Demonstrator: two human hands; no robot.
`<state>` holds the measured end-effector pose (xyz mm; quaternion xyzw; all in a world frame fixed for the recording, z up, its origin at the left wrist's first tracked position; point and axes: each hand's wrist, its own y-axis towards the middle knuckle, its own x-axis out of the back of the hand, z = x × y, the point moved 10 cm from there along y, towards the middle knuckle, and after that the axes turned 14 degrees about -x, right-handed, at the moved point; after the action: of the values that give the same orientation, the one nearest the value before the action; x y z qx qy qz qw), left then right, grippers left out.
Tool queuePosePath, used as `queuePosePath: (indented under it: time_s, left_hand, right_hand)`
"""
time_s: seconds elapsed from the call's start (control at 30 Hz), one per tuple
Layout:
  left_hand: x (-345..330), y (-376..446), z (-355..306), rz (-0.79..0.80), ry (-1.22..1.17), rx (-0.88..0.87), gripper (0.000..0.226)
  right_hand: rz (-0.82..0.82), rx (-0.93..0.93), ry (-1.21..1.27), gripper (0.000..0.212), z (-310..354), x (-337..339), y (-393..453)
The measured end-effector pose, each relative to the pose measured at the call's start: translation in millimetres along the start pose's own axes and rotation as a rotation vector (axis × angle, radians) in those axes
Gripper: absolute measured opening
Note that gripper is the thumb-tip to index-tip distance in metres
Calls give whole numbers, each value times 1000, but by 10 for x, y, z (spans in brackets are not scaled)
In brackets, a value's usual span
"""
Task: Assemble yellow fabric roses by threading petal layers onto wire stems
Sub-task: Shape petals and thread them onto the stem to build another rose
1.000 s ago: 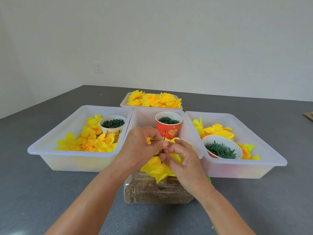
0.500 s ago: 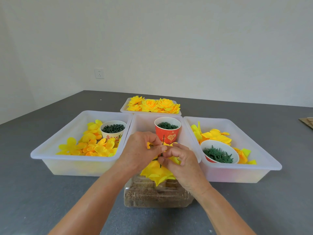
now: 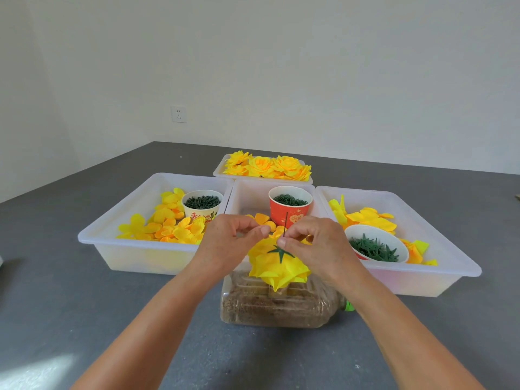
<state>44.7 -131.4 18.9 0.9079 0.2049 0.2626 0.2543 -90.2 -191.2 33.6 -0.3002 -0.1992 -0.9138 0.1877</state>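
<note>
while hands [image 3: 277,243] work, red cup [image 3: 289,211] behind wire [image 3: 286,224].

Single view, head-worn wide-angle camera. Faces forward and down over the grey counter [image 3: 84,319] toward a white wall [image 3: 309,66] with a socket [image 3: 179,114]. Both forearms enter from the bottom edge; left hand [image 3: 225,243] and right hand [image 3: 318,246] sit close, near frame centre. White trays [image 3: 118,249] lie just beyond. Straight edges bow toward the frame borders. No second view shares the scene.
</note>
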Motion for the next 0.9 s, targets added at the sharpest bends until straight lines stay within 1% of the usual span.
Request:
queuePosePath:
  time_s: [0.13, 0.23, 0.5, 0.77, 0.83, 0.9]
  left_hand:
    - [54, -17, 35, -30, 12, 7, 20]
    - [69, -38, 76, -35, 20, 14, 21]
    - [69, -65, 102, -40, 29, 1, 19]
    - [82, -65, 125, -75, -9, 17, 16]
    - [103, -65, 122, -92, -16, 19, 14]
    - [155, -67, 121, -143, -30, 19, 15]
  right_hand:
    - [57, 26, -86, 17, 54, -51, 4]
    - [95, 40, -142, 16, 75, -87, 4]
    - [19, 27, -94, 19, 38, -61, -12]
    - [-3, 27, -74, 18, 60, -4, -2]
    - [0, 25, -79, 18, 81, 23, 12]
    - [2, 14, -79, 18, 94, 48, 30]
